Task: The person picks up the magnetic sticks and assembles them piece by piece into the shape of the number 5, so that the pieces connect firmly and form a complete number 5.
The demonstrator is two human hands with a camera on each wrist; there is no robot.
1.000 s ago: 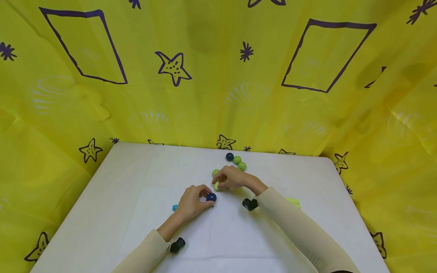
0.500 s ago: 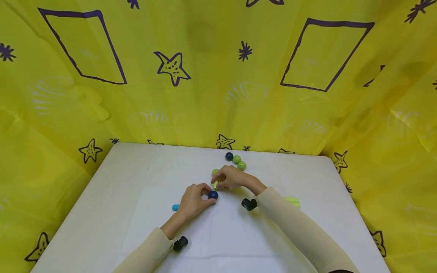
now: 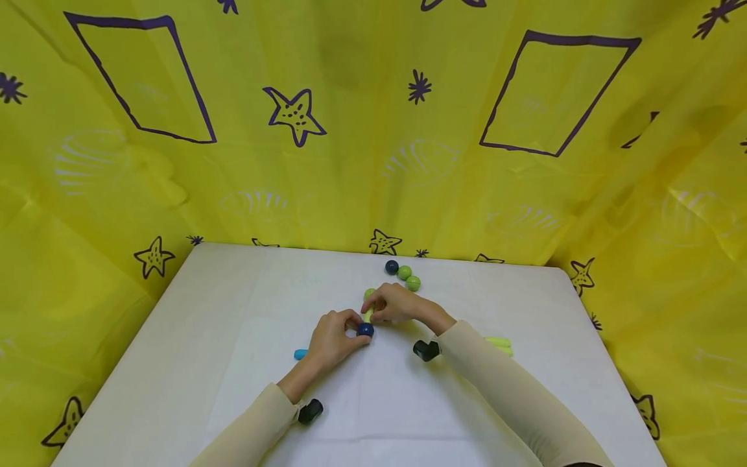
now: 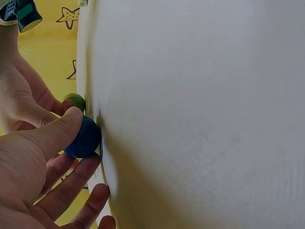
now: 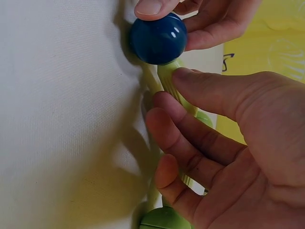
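Observation:
My left hand pinches a glossy dark blue ball between thumb and fingers, just above or on the white table. In the right wrist view that ball meets the end of a ribbed yellow-green rod. Thumb and fingertips of my right hand hold this rod, covering much of it. A green ball sits at the rod's far side, partly behind the right fingers. Another green ball shows at the bottom of the right wrist view.
Farther back on the white table lie a dark blue ball and two green balls. Yellow-green rods lie beyond the right sleeve. A light blue piece pokes out beside the left wrist. A yellow curtain surrounds the table.
My left hand has brought the blue ball slightly right and away from me, up against the rod's near end. The right hand has stayed nearly in place, the rod turning slightly.

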